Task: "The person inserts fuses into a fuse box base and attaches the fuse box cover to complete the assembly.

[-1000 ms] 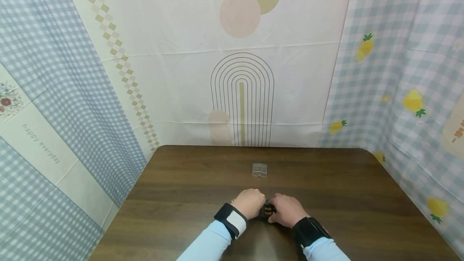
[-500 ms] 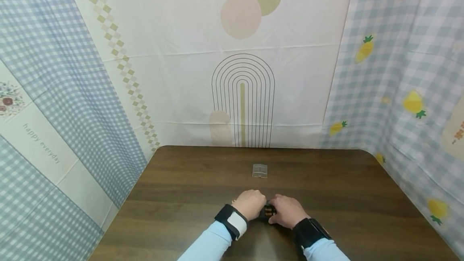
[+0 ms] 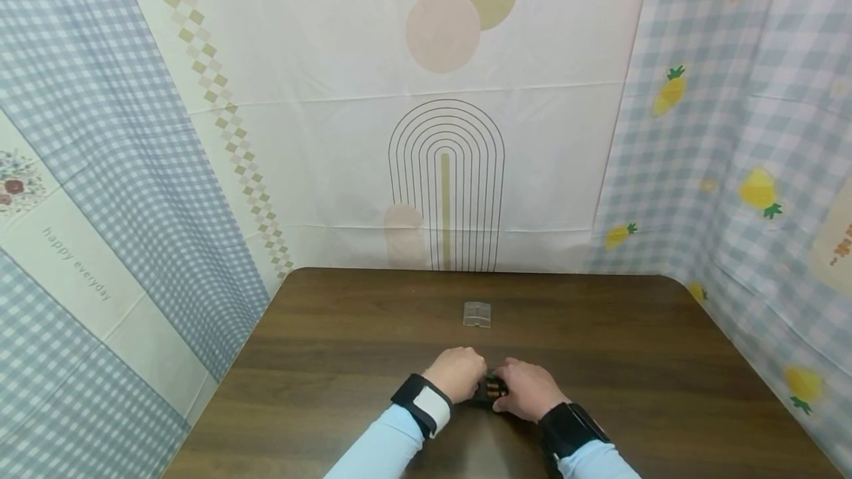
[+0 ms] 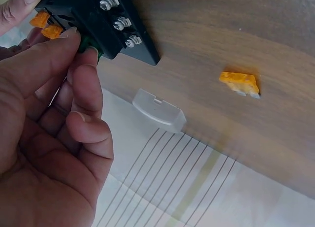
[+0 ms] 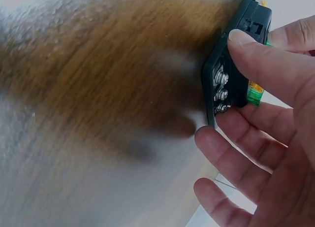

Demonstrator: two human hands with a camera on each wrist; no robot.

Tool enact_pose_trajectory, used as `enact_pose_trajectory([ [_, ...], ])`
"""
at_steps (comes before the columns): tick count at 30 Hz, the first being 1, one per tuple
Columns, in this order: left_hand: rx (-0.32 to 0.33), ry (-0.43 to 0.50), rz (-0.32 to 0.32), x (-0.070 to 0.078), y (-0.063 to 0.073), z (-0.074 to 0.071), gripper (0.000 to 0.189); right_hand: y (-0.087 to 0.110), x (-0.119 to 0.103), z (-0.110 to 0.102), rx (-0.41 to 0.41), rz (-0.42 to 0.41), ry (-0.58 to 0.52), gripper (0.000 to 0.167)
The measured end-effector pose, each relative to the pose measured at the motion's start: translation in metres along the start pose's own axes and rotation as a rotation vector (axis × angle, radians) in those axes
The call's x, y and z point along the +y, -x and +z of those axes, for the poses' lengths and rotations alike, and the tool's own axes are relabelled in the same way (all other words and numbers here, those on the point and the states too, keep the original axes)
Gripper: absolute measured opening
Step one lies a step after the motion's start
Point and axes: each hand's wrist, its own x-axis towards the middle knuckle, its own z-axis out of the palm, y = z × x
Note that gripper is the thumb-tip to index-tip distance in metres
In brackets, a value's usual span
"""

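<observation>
A black fuse block (image 3: pixel 491 388) with screw terminals is between the two hands, just above the wooden table. My right hand (image 3: pixel 530 389) grips it, thumb on one face and fingers on the other side in the right wrist view. With thumb and index finger, my left hand (image 3: pixel 456 374) pinches a green blade fuse (image 4: pixel 87 43) at the block, mostly hidden by the fingertips. Beside it are orange blade fuses (image 4: pixel 51 31) in the block. Another orange blade fuse (image 4: pixel 240 83) lies loose on the table.
A clear plastic cover (image 3: pixel 477 314) lies on the wooden table (image 3: pixel 346 361), beyond the hands. Patterned cloth (image 3: pixel 319 168) hangs behind the table's far edge, with checked cloth (image 3: pixel 672 168) at the right side.
My left hand and wrist have shifted very slightly to the left. The right hand keeps its hold on the fuse block, nearly still.
</observation>
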Motion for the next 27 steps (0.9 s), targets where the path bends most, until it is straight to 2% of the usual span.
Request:
enact_pose_trajectory([
  [4, -0.018, 0.018, -0.006, 0.0, 0.001, 0.0, 0.005, 0.002, 0.001, 0.001, -0.001, -0.001, -0.001, 0.04],
  [8, -0.035, 0.086, -0.029, -0.001, 0.001, -0.001, 0.003, 0.003, 0.002, 0.003, 0.002, -0.007, -0.012, 0.039],
  [14, -0.009, 0.185, -0.077, -0.009, 0.001, -0.006, 0.011, 0.005, 0.002, 0.003, 0.019, -0.023, -0.021, 0.041],
  [21, 0.051, 0.154, -0.138, -0.027, -0.001, -0.015, 0.014, 0.005, 0.003, 0.001, 0.027, -0.001, -0.044, 0.062],
  [25, 0.085, 0.135, -0.19, -0.04, -0.001, -0.021, 0.018, 0.004, 0.005, -0.002, 0.036, 0.026, -0.045, 0.065],
  [27, 0.077, 0.14, -0.22, -0.046, 0.0, -0.023, 0.021, 0.003, 0.005, -0.004, 0.038, 0.04, -0.045, 0.065],
])
